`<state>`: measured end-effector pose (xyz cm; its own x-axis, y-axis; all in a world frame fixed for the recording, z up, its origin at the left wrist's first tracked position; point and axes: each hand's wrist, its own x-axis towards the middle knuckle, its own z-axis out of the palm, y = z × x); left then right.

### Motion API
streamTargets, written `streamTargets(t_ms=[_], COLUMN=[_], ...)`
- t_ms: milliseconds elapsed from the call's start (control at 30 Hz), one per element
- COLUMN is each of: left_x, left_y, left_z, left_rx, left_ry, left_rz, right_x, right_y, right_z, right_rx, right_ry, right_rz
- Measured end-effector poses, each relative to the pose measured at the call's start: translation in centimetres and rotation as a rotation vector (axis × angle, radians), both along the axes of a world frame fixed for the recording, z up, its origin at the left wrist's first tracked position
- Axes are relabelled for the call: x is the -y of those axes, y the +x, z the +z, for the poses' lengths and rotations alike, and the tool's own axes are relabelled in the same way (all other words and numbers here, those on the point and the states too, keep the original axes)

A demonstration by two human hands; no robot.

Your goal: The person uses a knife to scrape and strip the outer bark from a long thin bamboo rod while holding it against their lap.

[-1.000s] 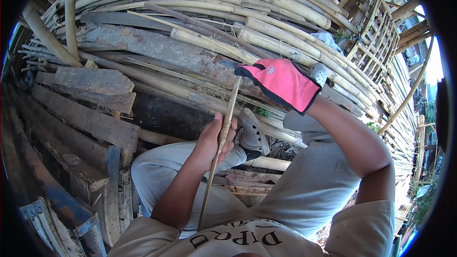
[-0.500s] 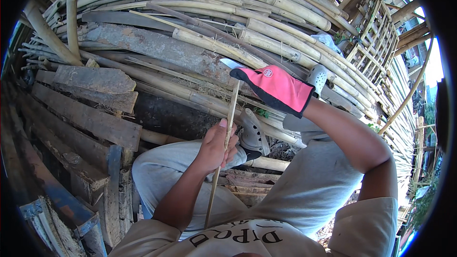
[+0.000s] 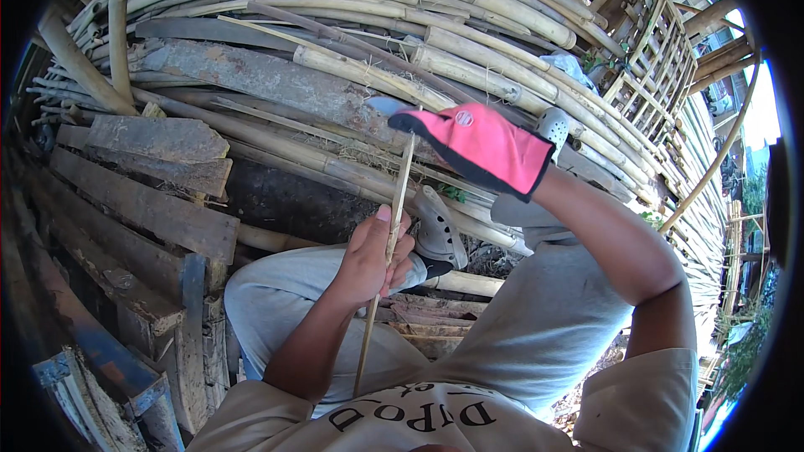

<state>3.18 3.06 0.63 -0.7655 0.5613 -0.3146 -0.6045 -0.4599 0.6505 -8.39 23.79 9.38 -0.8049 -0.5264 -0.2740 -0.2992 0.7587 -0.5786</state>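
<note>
Bamboo strip (image 3: 403,174), pale and slim, slants up from your shirt (image 3: 419,428) through the bare fingers of your left hand (image 3: 364,255), which are wrapped around it with the thumb laid along its length. Your right hand (image 3: 494,147), in a pink glove edged with black, is folded at the strip's upper end; a short metal blade (image 3: 384,105) pokes out of that grip toward the left, its handle hidden by the glove. Compared with half a second ago, the gloved hand and blade reach slightly farther left past the strip's tip, while your left grip stays nearly the same. That suggests the bare hand steadies the piece as the gloved one does the moving; whether the blade's edge touches the strip, you cannot tell from this angle. Your grey trousers (image 3: 536,311) spread below, one foot in a grey clog (image 3: 439,233) just beyond your left fingers. Farther out lie a weathered board (image 3: 251,75), long bamboo poles (image 3: 494,13) across the top, and rough planks (image 3: 138,201) at left.
</note>
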Motion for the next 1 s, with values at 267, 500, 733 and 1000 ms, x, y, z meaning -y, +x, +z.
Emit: streamTargets(t_ms=[267, 500, 733, 1000], left_x=[0.6, 0.9, 0.8, 0.4], left_y=[0.0, -0.2, 0.0, -0.2], left_z=[0.2, 0.4, 0.3, -0.1], left_rx=[0.004, 0.009, 0.07, 0.076], left_ry=[0.003, -0.012, 0.038, 0.064], left_rz=[0.025, 0.037, 0.007, -0.024], right_x=[-0.6, 0.2, 0.1, 0.5], right_y=[0.2, 1.4, 1.1, 1.1], right_z=[-3.2, -1.0, -1.3, -1.7], right_rx=[0.334, -0.093, -0.5, -0.498], right_ry=[-0.514, -0.216, -0.025, 0.051], right_rz=[-0.108, 0.064, 0.215, 0.216])
